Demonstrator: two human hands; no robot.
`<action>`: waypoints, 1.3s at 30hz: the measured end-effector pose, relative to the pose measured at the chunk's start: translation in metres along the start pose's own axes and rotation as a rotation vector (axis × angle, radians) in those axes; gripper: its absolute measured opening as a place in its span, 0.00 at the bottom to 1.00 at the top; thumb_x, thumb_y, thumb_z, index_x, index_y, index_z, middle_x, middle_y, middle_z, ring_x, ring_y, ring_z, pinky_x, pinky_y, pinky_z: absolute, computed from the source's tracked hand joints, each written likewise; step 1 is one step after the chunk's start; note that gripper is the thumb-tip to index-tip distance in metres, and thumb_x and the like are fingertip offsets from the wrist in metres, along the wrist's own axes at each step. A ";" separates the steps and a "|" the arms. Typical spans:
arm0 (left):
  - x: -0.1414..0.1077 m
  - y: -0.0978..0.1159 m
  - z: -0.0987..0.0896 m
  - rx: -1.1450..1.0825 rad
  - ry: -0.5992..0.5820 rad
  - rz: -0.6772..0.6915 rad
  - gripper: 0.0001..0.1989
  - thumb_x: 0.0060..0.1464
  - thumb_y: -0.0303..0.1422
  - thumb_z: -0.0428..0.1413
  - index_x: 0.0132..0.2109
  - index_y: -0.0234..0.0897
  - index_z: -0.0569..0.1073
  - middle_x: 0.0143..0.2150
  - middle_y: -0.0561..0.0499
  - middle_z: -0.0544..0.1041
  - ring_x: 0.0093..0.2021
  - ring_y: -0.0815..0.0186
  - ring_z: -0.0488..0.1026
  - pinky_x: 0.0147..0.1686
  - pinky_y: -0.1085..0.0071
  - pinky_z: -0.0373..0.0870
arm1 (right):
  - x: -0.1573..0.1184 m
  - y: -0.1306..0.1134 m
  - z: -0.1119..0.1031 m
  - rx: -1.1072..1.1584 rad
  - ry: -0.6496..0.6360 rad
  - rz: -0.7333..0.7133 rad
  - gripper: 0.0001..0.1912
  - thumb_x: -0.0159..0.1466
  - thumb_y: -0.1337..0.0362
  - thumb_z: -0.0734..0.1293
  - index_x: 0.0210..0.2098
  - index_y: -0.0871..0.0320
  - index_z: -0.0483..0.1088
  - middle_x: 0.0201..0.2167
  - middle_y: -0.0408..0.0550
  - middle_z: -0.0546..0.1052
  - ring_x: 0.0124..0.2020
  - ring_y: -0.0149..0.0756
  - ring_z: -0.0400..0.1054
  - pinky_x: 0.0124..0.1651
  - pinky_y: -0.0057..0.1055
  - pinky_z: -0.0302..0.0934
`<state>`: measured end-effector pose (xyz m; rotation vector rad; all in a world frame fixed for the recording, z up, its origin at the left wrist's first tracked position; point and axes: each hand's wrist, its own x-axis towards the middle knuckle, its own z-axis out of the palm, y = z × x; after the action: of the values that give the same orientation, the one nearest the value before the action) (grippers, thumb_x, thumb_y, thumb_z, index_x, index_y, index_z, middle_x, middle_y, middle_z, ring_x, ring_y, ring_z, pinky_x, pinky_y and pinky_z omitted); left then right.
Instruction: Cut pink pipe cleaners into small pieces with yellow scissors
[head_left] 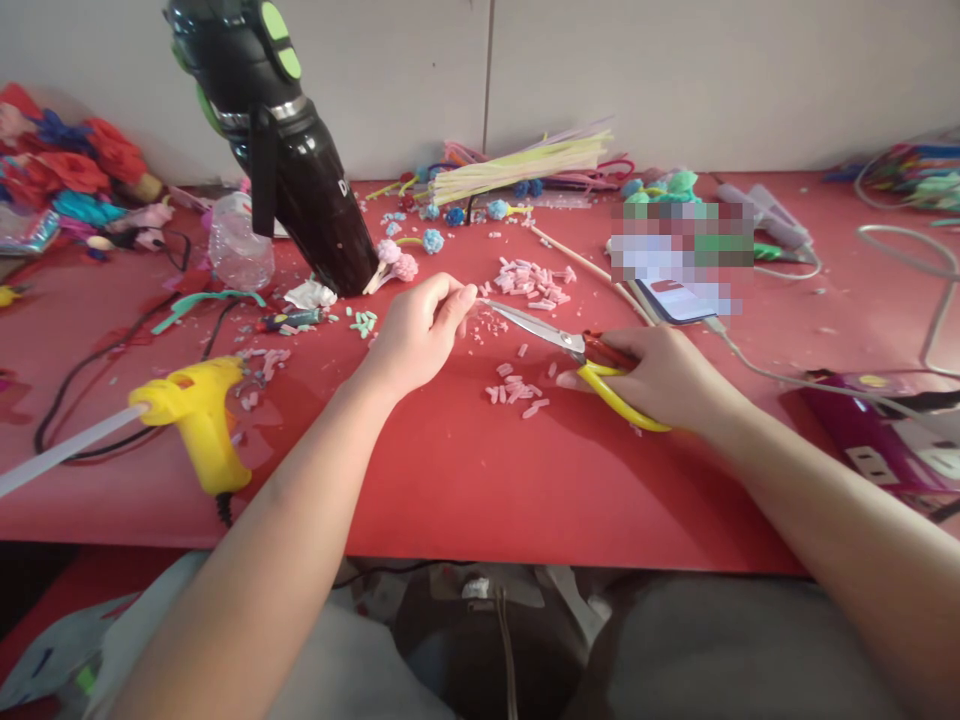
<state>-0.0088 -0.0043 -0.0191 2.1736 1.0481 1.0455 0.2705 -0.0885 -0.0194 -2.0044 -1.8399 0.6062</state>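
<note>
My right hand [664, 375] grips a pair of scissors [544, 328] with red and yellow handles, their blades pointing left. The blade tips reach the fingertips of my left hand [427, 330]. Thumb and forefinger of that hand are pinched together; what they hold is too small to name. Beyond the blades lies a pile of short pink cut pieces [529, 282]. A smaller group of pink pieces [516, 388] is spread on the red tabletop [450, 470] below the scissors. A few pale green pieces [364, 322] lie left of my left hand.
A yellow glue gun [202, 410] with a glue stick lies at left. Behind it stand a tall black bottle [315, 190] and a clear plastic bottle [240, 245]. Pipe cleaners [525, 168] lie at the back. A phone [679, 298] with a cable and a purple power strip [847, 430] are at right.
</note>
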 end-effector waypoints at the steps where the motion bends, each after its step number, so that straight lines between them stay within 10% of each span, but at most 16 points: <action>1: 0.000 0.000 0.000 -0.003 0.000 0.002 0.26 0.76 0.55 0.51 0.33 0.42 0.66 0.28 0.52 0.74 0.28 0.65 0.70 0.34 0.64 0.68 | 0.000 0.000 0.000 0.001 0.005 -0.002 0.44 0.49 0.18 0.71 0.23 0.51 0.52 0.22 0.39 0.51 0.27 0.33 0.47 0.28 0.36 0.45; 39: -0.001 0.002 0.002 -0.037 -0.005 -0.012 0.26 0.77 0.53 0.50 0.33 0.42 0.65 0.27 0.52 0.73 0.28 0.65 0.69 0.33 0.65 0.67 | -0.003 -0.002 -0.001 0.030 0.004 -0.009 0.44 0.48 0.18 0.69 0.23 0.51 0.53 0.22 0.39 0.52 0.26 0.32 0.48 0.28 0.35 0.46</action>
<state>-0.0066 -0.0062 -0.0192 2.1375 1.0304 1.0460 0.2690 -0.0909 -0.0171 -1.9759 -1.8259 0.6230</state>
